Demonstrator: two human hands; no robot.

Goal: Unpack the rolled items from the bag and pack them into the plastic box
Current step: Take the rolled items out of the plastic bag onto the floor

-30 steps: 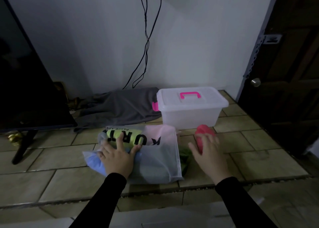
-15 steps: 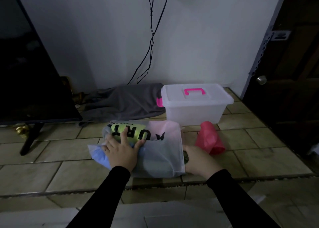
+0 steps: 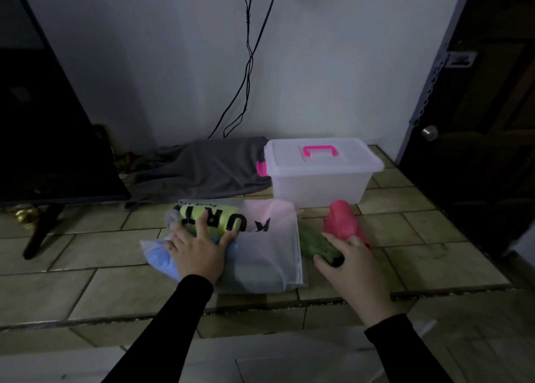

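Note:
A translucent bag (image 3: 269,255) with black letters lies flat on the tiled floor. Through it show a yellow-green roll (image 3: 211,217), a pink roll (image 3: 269,211) and a blue roll (image 3: 159,256). My left hand (image 3: 199,246) presses flat on the bag over the yellow-green roll, fingers spread. Sticking out of the bag's right side is a dark green roll (image 3: 314,242); my right hand (image 3: 351,264) grips its near end. A red roll (image 3: 343,222) lies on the floor just right of the green one. The plastic box (image 3: 321,185) with a pink handle stands behind, lid closed.
A grey cloth (image 3: 202,171) lies heaped against the wall left of the box. A dark TV (image 3: 43,139) on a stand fills the left side. Black cables (image 3: 249,64) hang down the wall. A dark door (image 3: 486,107) stands at the right.
My right hand left the red roll on the floor, went to the bag's right side and now pulls the green roll out of it. My left hand stayed on the bag.

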